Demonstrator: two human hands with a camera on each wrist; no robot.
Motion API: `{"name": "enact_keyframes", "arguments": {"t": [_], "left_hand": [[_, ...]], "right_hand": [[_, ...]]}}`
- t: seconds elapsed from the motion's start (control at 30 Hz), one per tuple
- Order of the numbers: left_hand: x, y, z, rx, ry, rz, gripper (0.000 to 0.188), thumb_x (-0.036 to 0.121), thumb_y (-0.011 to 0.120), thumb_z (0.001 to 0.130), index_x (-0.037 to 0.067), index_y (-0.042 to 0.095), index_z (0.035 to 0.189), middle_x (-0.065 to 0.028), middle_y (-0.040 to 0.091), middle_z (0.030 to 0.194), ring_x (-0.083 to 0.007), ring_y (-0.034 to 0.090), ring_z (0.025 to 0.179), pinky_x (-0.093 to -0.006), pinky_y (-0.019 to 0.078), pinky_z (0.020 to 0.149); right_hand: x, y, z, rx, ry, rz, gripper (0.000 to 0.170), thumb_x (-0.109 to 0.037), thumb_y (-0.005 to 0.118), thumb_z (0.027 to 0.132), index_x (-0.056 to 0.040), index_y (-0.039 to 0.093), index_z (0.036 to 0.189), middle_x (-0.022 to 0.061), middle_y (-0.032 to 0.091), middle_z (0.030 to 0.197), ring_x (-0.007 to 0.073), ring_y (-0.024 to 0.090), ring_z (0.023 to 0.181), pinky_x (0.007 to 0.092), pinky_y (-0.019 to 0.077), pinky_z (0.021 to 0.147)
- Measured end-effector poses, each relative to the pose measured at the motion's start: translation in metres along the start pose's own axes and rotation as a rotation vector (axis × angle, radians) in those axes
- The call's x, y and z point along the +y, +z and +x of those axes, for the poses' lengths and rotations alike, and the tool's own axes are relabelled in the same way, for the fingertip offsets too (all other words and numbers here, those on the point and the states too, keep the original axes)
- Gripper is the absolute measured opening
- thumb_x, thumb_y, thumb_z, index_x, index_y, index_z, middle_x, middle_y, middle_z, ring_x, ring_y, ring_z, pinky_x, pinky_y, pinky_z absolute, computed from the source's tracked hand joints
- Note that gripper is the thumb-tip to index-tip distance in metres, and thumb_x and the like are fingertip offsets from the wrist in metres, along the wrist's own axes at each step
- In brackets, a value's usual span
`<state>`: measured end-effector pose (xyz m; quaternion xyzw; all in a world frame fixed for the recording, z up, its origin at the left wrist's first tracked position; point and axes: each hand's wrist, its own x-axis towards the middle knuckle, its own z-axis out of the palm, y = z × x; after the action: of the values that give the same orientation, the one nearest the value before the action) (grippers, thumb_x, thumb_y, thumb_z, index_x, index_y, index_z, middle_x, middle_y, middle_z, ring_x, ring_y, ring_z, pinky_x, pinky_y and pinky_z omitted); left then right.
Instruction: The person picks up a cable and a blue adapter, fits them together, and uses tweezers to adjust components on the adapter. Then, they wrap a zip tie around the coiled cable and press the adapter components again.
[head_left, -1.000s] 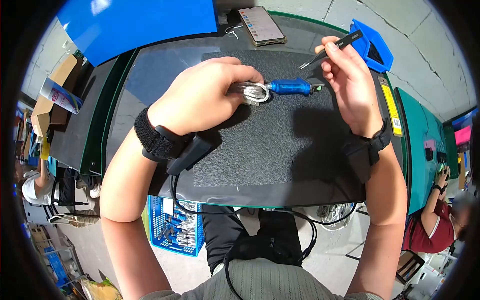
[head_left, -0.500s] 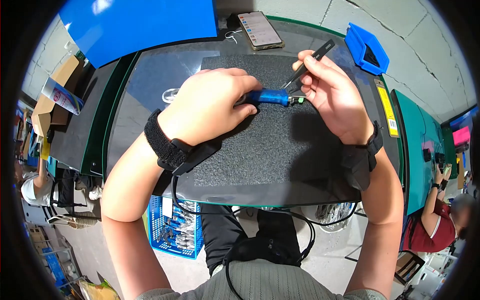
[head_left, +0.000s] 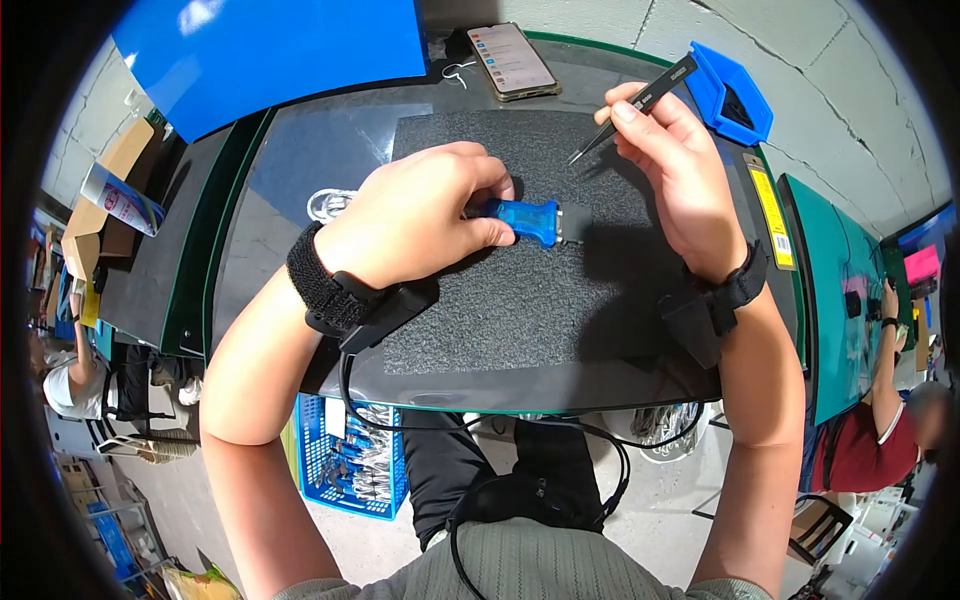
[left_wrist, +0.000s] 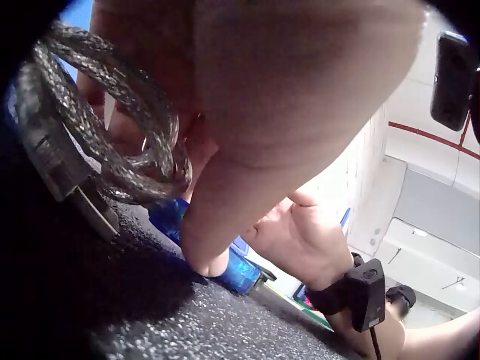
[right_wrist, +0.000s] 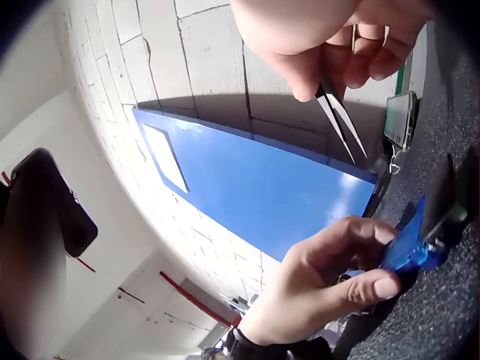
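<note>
My left hand (head_left: 415,215) pinches a translucent blue cable connector (head_left: 532,221) between thumb and fingers, low over the dark textured mat (head_left: 480,320). A flat dark piece (head_left: 575,223) sits at the connector's right end; a small green part (right_wrist: 456,214) shows beside it in the right wrist view. The coiled clear-jacketed cable (left_wrist: 112,112) hangs behind the left hand, with its USB plug (left_wrist: 56,154) close above the mat. My right hand (head_left: 680,165) grips black tweezers (head_left: 645,98); their two slightly spread tips point down-left, above and apart from the connector.
A phone (head_left: 512,62) lies at the table's back edge, near a blue panel (head_left: 270,60). At the back right stands a blue bin (head_left: 730,95) with dark contents. A blue basket (head_left: 350,460) of cables is below the table. Other people work at both sides.
The left hand has shifted from the cable coil onto the blue connector and turned it, its end now lower. The tweezers came down to the connector, then drew back up.
</note>
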<state>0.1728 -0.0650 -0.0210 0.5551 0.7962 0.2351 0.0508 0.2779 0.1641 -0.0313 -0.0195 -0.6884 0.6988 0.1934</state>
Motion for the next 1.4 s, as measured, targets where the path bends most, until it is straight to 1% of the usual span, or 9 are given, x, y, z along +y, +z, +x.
{"name": "enact_keyframes", "arguments": {"t": [0.17, 0.4, 0.6, 0.73, 0.83, 0.87, 0.93, 1.0, 1.4], "left_hand": [[-0.001, 0.002, 0.000, 0.012, -0.023, -0.066, 0.035, 0.011, 0.085, 0.073, 0.004, 0.066, 0.102, -0.0085, 0.059, 0.089, -0.0238, 0.060, 0.078, -0.0362, 0.0493, 0.072], [-0.005, 0.002, 0.001, 0.003, 0.017, -0.098, 0.038, 0.009, 0.084, 0.072, 0.005, 0.065, 0.105, -0.0086, 0.061, 0.093, -0.0238, 0.061, 0.080, -0.0359, 0.0500, 0.073], [0.005, -0.007, -0.001, 0.013, -0.089, -0.034, 0.021, 0.018, 0.066, 0.094, 0.005, 0.063, 0.111, -0.0155, 0.064, 0.084, -0.0288, 0.063, 0.078, -0.0386, 0.0504, 0.075], [0.008, -0.008, 0.000, -0.037, -0.136, -0.107, 0.022, 0.017, 0.065, 0.095, 0.005, 0.064, 0.113, -0.0142, 0.065, 0.084, -0.0297, 0.063, 0.079, -0.0374, 0.0503, 0.076], [-0.002, 0.003, 0.003, -0.100, -0.101, -0.221, 0.022, 0.015, 0.065, 0.095, 0.004, 0.064, 0.115, -0.0131, 0.065, 0.089, -0.0287, 0.064, 0.083, -0.0375, 0.0509, 0.078], [-0.011, 0.010, 0.004, 0.002, 0.061, -0.169, 0.022, 0.013, 0.066, 0.094, 0.003, 0.064, 0.114, -0.0124, 0.063, 0.092, -0.0270, 0.065, 0.085, -0.0369, 0.0513, 0.078], [-0.011, 0.011, 0.004, 0.103, 0.223, -0.117, 0.023, 0.011, 0.067, 0.093, 0.003, 0.064, 0.114, -0.0118, 0.062, 0.096, -0.0253, 0.065, 0.088, -0.0362, 0.0517, 0.079], [-0.004, 0.005, 0.002, 0.050, 0.028, -0.245, 0.024, 0.006, 0.071, 0.090, 0.002, 0.065, 0.113, -0.0117, 0.059, 0.100, -0.0223, 0.065, 0.091, -0.0347, 0.0525, 0.080], [-0.011, 0.005, 0.008, -0.024, 0.022, -0.272, 0.022, 0.004, 0.075, 0.085, 0.000, 0.062, 0.102, -0.0076, 0.063, 0.094, -0.0172, 0.064, 0.087, -0.0318, 0.0519, 0.080]], "right_hand": [[0.002, 0.004, -0.001, -0.042, -0.136, -0.129, 0.018, -0.012, 0.066, 0.098, -0.0030, 0.064, 0.113, -0.0025, 0.064, 0.097, 0.0051, 0.058, 0.093, 0.0224, 0.0469, 0.086], [0.003, 0.005, -0.002, -0.069, -0.120, -0.133, 0.018, -0.011, 0.067, 0.097, -0.0021, 0.065, 0.112, -0.0020, 0.065, 0.099, 0.0051, 0.059, 0.093, 0.0221, 0.0480, 0.085], [0.001, -0.001, 0.001, 0.037, -0.142, 0.010, 0.023, -0.019, 0.063, 0.100, -0.0040, 0.063, 0.117, 0.0032, 0.068, 0.104, 0.0060, 0.057, 0.090, 0.0235, 0.0466, 0.086], [-0.003, 0.000, 0.000, 0.096, -0.163, 0.147, 0.023, -0.020, 0.063, 0.100, -0.0050, 0.063, 0.118, 0.0026, 0.068, 0.102, 0.0049, 0.056, 0.087, 0.0226, 0.0459, 0.084], [-0.001, 0.000, 0.000, 0.053, -0.158, 0.140, 0.023, -0.020, 0.063, 0.100, -0.0047, 0.063, 0.117, 0.0023, 0.068, 0.100, 0.0053, 0.056, 0.086, 0.0220, 0.0458, 0.083], [0.000, 0.000, 0.000, 0.052, -0.158, 0.141, 0.023, -0.020, 0.063, 0.100, -0.0047, 0.063, 0.117, 0.0023, 0.068, 0.100, 0.0053, 0.056, 0.086, 0.0220, 0.0458, 0.083], [0.003, 0.000, 0.001, 0.021, -0.132, 0.063, 0.022, -0.018, 0.064, 0.099, -0.0037, 0.063, 0.116, 0.0012, 0.068, 0.100, 0.0049, 0.056, 0.086, 0.0214, 0.0459, 0.082], [0.005, 0.002, 0.001, 0.017, -0.149, 0.003, 0.021, -0.017, 0.065, 0.098, -0.0036, 0.064, 0.114, -0.0002, 0.067, 0.099, 0.0044, 0.056, 0.086, 0.0211, 0.0457, 0.081], [-0.005, 0.003, -0.006, -0.106, -0.221, -0.320, 0.016, -0.016, 0.071, 0.093, -0.0043, 0.068, 0.104, -0.0020, 0.064, 0.088, 0.0071, 0.058, 0.082, 0.0250, 0.0477, 0.077]]}}
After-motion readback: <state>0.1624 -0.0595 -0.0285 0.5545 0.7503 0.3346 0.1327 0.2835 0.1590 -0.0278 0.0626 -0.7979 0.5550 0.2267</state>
